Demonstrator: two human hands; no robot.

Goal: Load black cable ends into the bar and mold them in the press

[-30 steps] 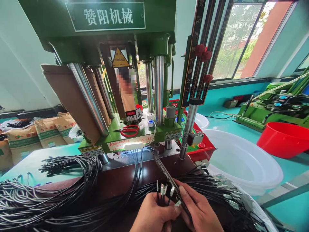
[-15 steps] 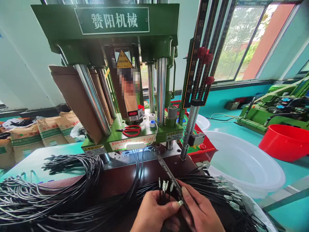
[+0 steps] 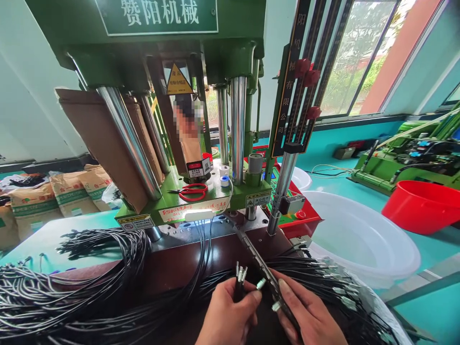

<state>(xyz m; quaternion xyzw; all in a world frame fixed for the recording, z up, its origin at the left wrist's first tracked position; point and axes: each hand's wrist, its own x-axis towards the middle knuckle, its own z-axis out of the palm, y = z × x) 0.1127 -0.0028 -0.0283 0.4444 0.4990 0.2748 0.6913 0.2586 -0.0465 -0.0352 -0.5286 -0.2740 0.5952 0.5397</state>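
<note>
The left hand (image 3: 230, 311) hides the lower parts of the metal-tipped cables (image 3: 241, 274), and the right hand (image 3: 311, 309) covers the near part of the notched metal bar (image 3: 257, 257). The lower edge cuts both hands. The top of the green press (image 3: 233, 50) lies outside the view (its nameplate (image 3: 158, 21) also loses the upper border). A mosaic patch (image 3: 187, 117) conceals a small area. The red handwriting (image 3: 176, 212) is too small for reading.
</note>
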